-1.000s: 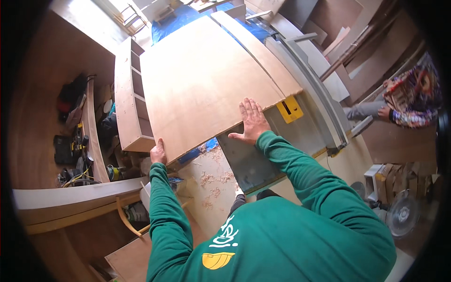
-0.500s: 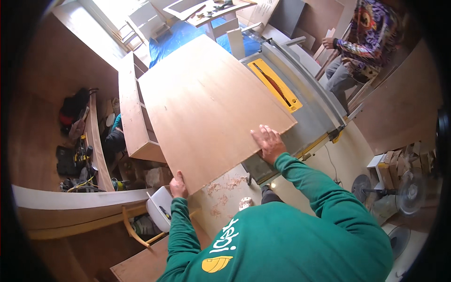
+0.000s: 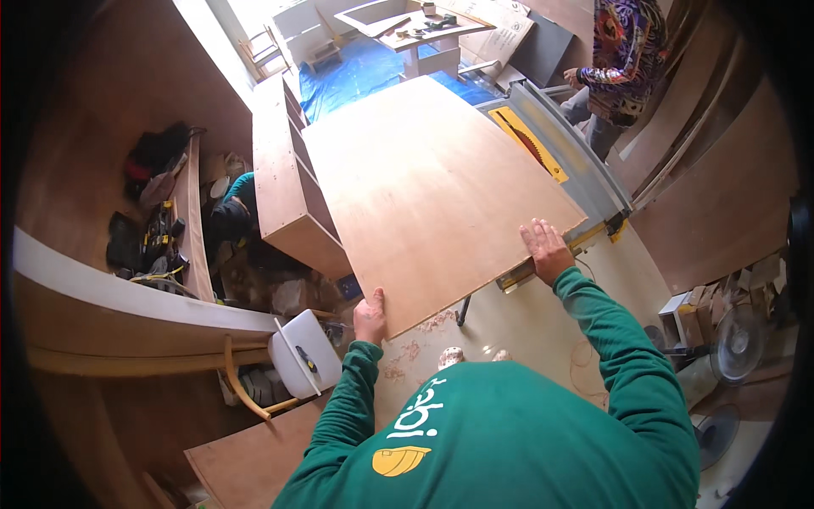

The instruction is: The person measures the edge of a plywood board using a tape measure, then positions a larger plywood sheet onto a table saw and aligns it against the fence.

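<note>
A large pale plywood panel [image 3: 441, 195] lies flat across the grey table saw [image 3: 585, 174], its near end sticking out toward me. My left hand [image 3: 370, 317] grips the panel's near left corner, thumb on top and the other fingers hidden below. Near the right corner, my right hand [image 3: 549, 251] holds the near edge with its fingers laid over the top face. To the right of the panel, the dark red saw blade [image 3: 532, 144] shows in its yellow insert plate [image 3: 555, 167].
An open wooden cabinet frame [image 3: 292, 182] lies left of the panel, with a crouching person [image 3: 233, 212] beyond it. Another person in a patterned shirt [image 3: 626, 59] stands behind the saw. A white chair [image 3: 303, 352], a fan [image 3: 738, 343] and wood shavings [image 3: 411, 349] are nearby.
The whole view has shifted, so things sit farther right. The panel's near right corner has drawn slightly away from the blade insert, toward me. Both hands keep their hold.
</note>
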The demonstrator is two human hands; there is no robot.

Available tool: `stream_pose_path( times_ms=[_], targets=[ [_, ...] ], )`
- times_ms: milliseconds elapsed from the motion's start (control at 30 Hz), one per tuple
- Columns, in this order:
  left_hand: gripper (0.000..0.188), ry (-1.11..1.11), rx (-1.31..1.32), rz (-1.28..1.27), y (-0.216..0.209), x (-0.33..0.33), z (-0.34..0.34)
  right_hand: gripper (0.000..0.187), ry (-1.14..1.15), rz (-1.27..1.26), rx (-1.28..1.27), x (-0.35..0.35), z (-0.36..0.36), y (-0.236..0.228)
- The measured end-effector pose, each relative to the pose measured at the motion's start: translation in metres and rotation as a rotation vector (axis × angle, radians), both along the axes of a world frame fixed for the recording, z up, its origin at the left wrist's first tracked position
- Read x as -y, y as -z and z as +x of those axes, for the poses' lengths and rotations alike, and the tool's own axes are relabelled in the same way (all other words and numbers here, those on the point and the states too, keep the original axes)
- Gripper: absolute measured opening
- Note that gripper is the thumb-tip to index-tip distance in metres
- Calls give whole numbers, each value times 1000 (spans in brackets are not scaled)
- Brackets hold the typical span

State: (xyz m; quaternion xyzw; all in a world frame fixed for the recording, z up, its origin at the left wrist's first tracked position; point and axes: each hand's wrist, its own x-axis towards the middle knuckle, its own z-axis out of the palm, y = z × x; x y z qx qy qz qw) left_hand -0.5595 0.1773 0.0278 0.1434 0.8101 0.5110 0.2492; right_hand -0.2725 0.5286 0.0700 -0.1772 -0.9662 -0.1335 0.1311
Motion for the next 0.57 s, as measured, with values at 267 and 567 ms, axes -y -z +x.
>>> stream_pose_path(
  times_ms=[267,567],
  targets=[
    [42,6,351,348,-41,12,21,49,-34,49,33,-15,21,-45],
    [52,140,520,673,-169,-10,40,58,-77,-168,-54,-58,16,-144]
  ],
)
